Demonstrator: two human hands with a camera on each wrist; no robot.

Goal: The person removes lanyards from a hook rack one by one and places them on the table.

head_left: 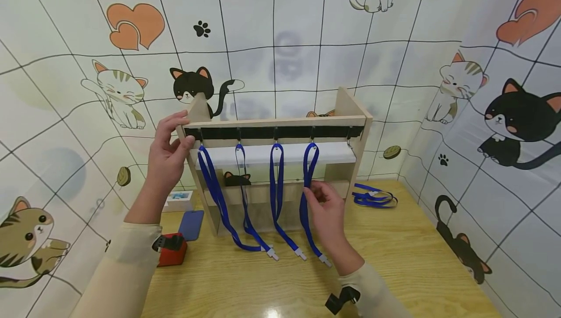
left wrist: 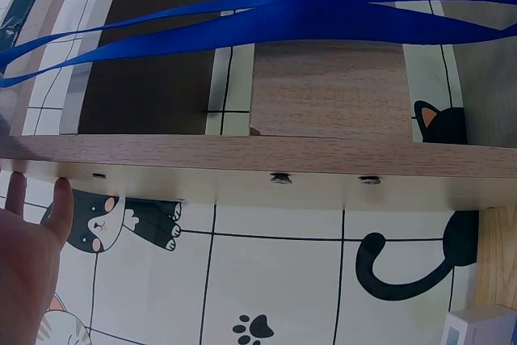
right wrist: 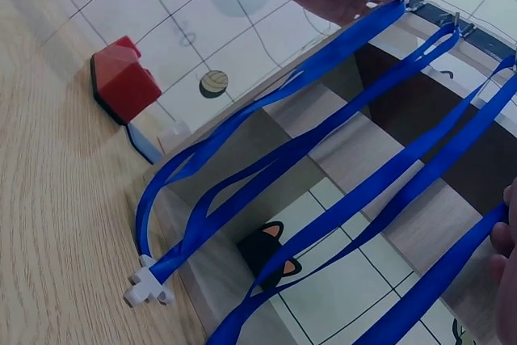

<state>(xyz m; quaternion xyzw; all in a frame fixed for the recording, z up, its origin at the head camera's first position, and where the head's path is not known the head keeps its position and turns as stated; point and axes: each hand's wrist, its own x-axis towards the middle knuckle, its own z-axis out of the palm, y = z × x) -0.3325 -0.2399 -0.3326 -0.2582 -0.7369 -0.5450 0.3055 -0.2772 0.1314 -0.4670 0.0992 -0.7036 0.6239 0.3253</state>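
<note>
A small wooden rack (head_left: pixel 280 122) stands on the table, with a black strip (head_left: pixel 258 133) of hooks along its front top. My left hand (head_left: pixel 168 150) grips its upper left corner, thumb at the front by the strip and fingers at the outer side. Several blue lanyards hang from the hooks, white clips at their lower ends. My right hand (head_left: pixel 326 211) pinches the rightmost hanging lanyard (head_left: pixel 310 164) between thumb and fingers, partway down. To its left hang a lanyard (head_left: pixel 276 196) and others, the leftmost (head_left: pixel 215 189) close to my left hand. The far right hook (head_left: pixel 349 139) carries no lanyard.
Another blue lanyard (head_left: pixel 374 198) lies looped on the table (head_left: pixel 416 240) right of the rack. At the left are a red object (head_left: pixel 173 252), a blue flat card-like item (head_left: pixel 191 225) and a small white box (head_left: pixel 178 202). A cat-printed sheet surrounds the table.
</note>
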